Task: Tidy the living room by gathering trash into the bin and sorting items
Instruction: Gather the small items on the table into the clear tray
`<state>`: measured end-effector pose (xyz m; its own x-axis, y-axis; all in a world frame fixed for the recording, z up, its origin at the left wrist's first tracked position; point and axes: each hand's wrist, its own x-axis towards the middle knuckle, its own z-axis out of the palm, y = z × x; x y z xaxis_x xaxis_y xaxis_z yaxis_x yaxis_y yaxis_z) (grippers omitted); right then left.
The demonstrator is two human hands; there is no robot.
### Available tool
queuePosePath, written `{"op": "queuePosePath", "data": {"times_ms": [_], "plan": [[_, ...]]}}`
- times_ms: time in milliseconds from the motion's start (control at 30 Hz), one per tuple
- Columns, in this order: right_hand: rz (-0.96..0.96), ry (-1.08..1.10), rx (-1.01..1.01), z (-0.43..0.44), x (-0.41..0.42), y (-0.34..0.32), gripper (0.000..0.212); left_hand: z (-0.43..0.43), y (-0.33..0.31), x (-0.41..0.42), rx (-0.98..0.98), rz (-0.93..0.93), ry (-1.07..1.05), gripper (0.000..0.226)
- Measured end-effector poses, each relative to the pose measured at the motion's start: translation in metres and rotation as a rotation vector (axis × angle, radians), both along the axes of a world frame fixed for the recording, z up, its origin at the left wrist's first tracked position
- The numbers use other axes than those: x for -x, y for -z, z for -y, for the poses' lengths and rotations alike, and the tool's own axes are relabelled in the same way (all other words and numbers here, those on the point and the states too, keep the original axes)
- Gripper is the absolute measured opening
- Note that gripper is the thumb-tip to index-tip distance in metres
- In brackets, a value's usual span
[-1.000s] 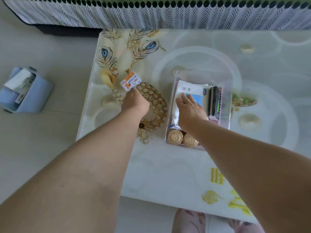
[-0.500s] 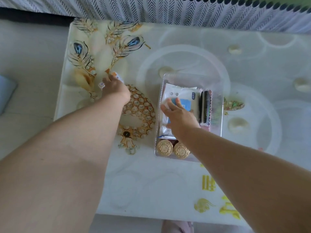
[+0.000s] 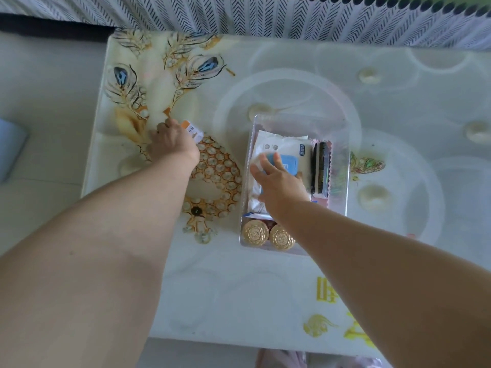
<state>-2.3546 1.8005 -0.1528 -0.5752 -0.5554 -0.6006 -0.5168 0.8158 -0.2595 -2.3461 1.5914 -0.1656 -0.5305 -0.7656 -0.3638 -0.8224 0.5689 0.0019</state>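
Observation:
My left hand [image 3: 171, 143] is closed around a small orange-and-white packet [image 3: 192, 130] low over the left part of the patterned table [image 3: 212, 301]. A clear plastic tray [image 3: 340, 144] stands mid-table. It holds a white wet-wipe pack with a blue label [image 3: 281, 148], a dark wallet-like item [image 3: 322, 168] on its right and two gold round lids [image 3: 268, 235] at its near end. My right hand [image 3: 279, 181] hovers over the wipe pack with fingers spread and blurred, holding nothing.
A sofa with a black-and-white herringbone cover [image 3: 265, 14] runs along the table's far edge. The corner of a pale blue bin [image 3: 10, 147] shows on the floor at far left. My feet [image 3: 281, 358] show below the table's near edge.
The view shifted, and the blue bin slid almost out of frame at left. My left hand stays shut on the packet, now showing at its right side. My right hand lifted slightly off the wipe pack.

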Motion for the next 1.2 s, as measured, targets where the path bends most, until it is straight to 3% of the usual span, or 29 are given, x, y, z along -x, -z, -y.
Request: {"op": "queuePosePath", "data": {"times_ms": [267,567,667,867,1033,1200], "plan": [[0.035,-0.002,-0.014,0.005,0.007,0.002,0.075,-0.032,-0.003,-0.014,-0.136,0.049,-0.042,0.079],[0.038,-0.067,0.019,-0.001,0.012,-0.003,0.073,-0.066,-0.043,-0.041,-0.074,-0.278,0.018,0.041],[0.109,0.028,0.084,-0.018,0.023,-0.026,0.061,-0.079,-0.060,-0.044,-0.117,-0.371,0.020,0.041],[-0.130,0.340,0.276,-0.093,0.029,-0.056,0.059,-0.128,-0.084,-0.038,-0.344,-0.479,0.027,0.033],[-0.144,0.322,0.340,-0.133,0.019,-0.062,0.051,-0.179,-0.088,-0.037,-0.588,-0.386,0.081,0.038],[-0.104,0.378,0.400,-0.152,0.006,-0.063,0.050,-0.218,-0.093,-0.037,-0.468,-0.158,0.253,0.033]]}}
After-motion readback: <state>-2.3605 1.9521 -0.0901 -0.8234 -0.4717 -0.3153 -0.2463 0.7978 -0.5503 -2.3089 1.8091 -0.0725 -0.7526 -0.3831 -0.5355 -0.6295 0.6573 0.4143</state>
